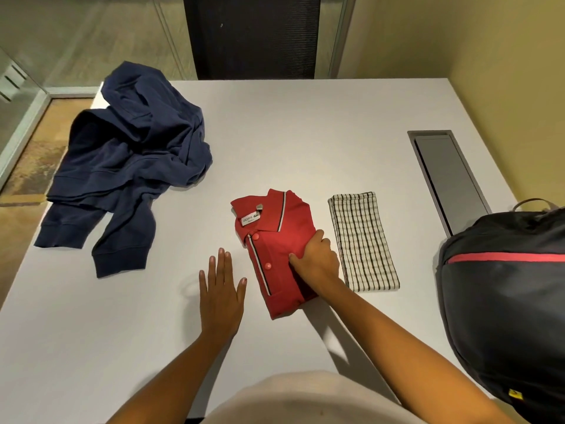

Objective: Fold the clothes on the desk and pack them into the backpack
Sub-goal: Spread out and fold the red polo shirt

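Note:
A folded red polo shirt [270, 240] lies in the middle of the white desk [290, 142]. My right hand [318, 261] grips its right edge, thumb on top and fingers tucked under the fold. My left hand [221, 289] rests flat and spread on the desk just left of the shirt, apart from it. A folded black-and-white checked cloth [363, 243] lies right of the shirt. A crumpled navy sweatshirt [128, 166] sprawls at the desk's left, partly over the edge. A dark backpack [507, 304] with a red stripe stands at the right edge.
A grey cable-tray lid [448, 179] is set into the desk at the far right. A black chair back [253, 35] stands behind the far edge. A glass partition runs along the left, a yellow wall along the right.

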`<action>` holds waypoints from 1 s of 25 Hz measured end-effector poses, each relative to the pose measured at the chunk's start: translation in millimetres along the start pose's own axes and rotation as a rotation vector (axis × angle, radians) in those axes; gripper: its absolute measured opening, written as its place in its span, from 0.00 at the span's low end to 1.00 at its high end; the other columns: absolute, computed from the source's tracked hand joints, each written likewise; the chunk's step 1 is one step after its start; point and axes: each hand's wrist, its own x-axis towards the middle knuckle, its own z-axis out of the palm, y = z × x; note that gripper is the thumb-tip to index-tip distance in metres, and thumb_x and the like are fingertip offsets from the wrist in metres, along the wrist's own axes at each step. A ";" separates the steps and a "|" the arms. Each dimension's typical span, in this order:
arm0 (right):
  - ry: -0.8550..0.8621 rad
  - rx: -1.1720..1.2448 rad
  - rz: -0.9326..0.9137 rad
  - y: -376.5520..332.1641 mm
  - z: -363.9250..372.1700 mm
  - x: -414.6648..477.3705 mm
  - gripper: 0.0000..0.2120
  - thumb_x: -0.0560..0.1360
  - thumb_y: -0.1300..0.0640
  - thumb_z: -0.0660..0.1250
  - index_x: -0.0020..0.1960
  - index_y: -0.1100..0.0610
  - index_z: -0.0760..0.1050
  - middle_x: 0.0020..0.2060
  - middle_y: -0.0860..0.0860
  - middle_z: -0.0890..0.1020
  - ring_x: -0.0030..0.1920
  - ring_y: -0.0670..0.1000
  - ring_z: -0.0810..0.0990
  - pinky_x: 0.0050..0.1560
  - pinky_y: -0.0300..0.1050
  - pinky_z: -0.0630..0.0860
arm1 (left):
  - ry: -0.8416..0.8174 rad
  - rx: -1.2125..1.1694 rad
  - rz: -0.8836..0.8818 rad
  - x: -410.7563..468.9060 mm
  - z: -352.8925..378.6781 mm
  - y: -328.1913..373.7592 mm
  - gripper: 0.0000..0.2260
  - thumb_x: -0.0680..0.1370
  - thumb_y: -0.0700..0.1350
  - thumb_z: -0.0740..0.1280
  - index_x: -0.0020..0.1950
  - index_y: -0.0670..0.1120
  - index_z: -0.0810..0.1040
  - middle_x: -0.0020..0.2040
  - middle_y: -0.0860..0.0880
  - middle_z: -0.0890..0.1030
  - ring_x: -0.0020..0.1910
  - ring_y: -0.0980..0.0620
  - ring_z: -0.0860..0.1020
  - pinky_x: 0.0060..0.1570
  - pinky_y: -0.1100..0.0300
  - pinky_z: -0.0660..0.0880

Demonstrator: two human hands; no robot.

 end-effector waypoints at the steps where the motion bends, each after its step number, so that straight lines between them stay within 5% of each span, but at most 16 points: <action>1: -0.017 0.016 0.011 -2.5 -1.4 2.1 0.31 0.72 0.48 0.70 0.65 0.61 0.60 0.58 0.60 0.75 0.56 0.63 0.77 0.53 0.53 0.74 | -0.008 -0.004 0.002 0.4 -0.3 -0.5 0.31 0.81 0.60 0.43 0.79 0.44 0.54 0.79 0.45 0.54 0.78 0.44 0.53 0.75 0.42 0.53; 9: 0.091 0.195 -0.076 -7.2 -14.2 -7.9 0.24 0.72 0.55 0.69 0.62 0.59 0.61 0.48 0.58 0.81 0.49 0.62 0.80 0.47 0.50 0.73 | -0.008 -0.049 0.021 -0.2 -2.7 -0.7 0.32 0.82 0.61 0.38 0.79 0.43 0.54 0.79 0.44 0.55 0.78 0.43 0.54 0.74 0.41 0.55; 17: 0.456 0.179 -0.343 7.6 -88.2 -19.7 0.26 0.73 0.56 0.72 0.68 0.56 0.67 0.56 0.54 0.81 0.53 0.58 0.79 0.46 0.45 0.68 | 0.021 -0.030 0.049 -2.6 -0.8 -2.9 0.30 0.82 0.58 0.41 0.79 0.41 0.54 0.79 0.44 0.54 0.78 0.44 0.53 0.74 0.43 0.54; 21: 0.433 0.313 -0.189 52.8 -110.7 -5.4 0.26 0.74 0.55 0.72 0.68 0.53 0.66 0.55 0.55 0.81 0.53 0.59 0.78 0.49 0.46 0.68 | 0.041 -0.029 0.058 -3.7 0.2 -3.3 0.29 0.82 0.57 0.45 0.79 0.41 0.53 0.79 0.44 0.54 0.78 0.45 0.53 0.74 0.44 0.54; 25: 0.200 0.414 0.109 118.9 -106.7 20.9 0.29 0.76 0.58 0.69 0.72 0.56 0.59 0.62 0.61 0.77 0.61 0.64 0.75 0.60 0.55 0.70 | 0.044 -0.032 0.055 -3.9 -0.7 -1.8 0.29 0.82 0.57 0.45 0.79 0.41 0.53 0.79 0.44 0.54 0.78 0.44 0.53 0.75 0.44 0.54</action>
